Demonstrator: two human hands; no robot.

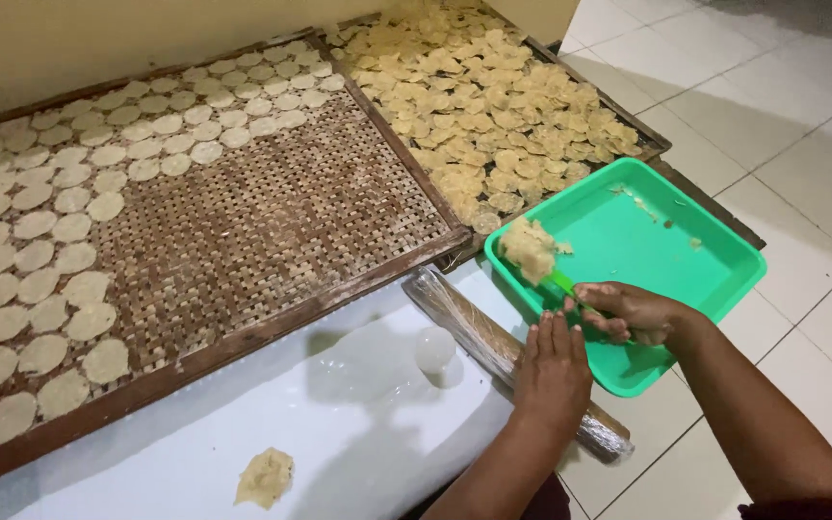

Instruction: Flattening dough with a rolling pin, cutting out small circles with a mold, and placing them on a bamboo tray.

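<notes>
Green plastic tray [686, 260] sits on the white tiled floor [801, 125] at right, nearly bare inside save for small scraps. A lump of pale yellow dough [528, 248] rests at its near-left rim, carried on a green scraper [562, 282]. The right hand [633, 313] grips the scraper's handle, fingers closed tight around it. The left hand [553, 371] lies flat, fingers straight and together, just beside the tray's near-left edge, over a rolling pin wrapped in clear film [503, 351]. The pin lies diagonally on a white sheet [339, 414], which also bears a small flattened translucent disc [434, 349] near the pin and a flat patch of yellow dough [264, 478] at the near edge. To the left, a woven bamboo rack in a wooden frame [272, 221] holds rows of pale round discs [40, 279] along its left and far sides. A second rack [642, 135], far right, is covered with yellowish dried discs [493, 106].
</notes>
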